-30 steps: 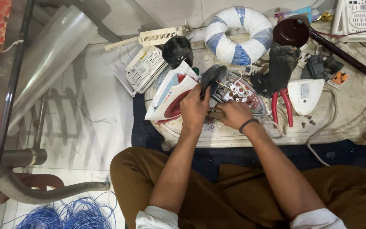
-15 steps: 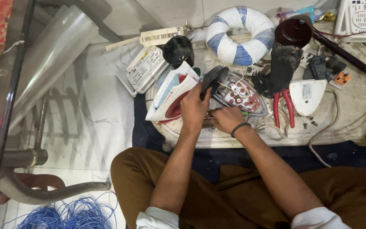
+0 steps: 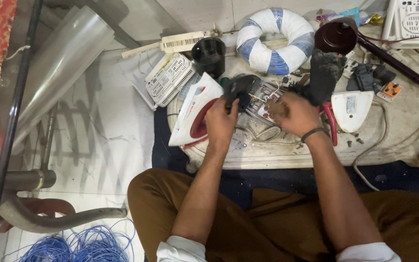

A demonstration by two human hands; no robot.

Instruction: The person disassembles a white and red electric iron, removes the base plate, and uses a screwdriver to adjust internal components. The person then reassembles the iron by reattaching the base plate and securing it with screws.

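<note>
currently we have the opened iron (image 3: pixel 263 104) lying on the low marble table (image 3: pixel 403 140), just in front of our knees, with its white-and-red cover (image 3: pixel 192 114) tilted off to its left. left hand (image 3: pixel 220 121) is curled closed around a dark handle part (image 3: pixel 238 88) at the iron's rear end. right hand (image 3: pixel 294 114) rests on the exposed wiring side, fingers bent; blurred, so we cannot tell whether they pinch anything. red pliers (image 3: pixel 330 121) lie just beside the right wrist.

handling judgement: the metal soleplate makes the body heavy and stiff; the bared wires and terminals look thin and fragile. best hold is the rigid handle and the plate edges, never the wires. the plastic cover is likely light and slippery.
</note>
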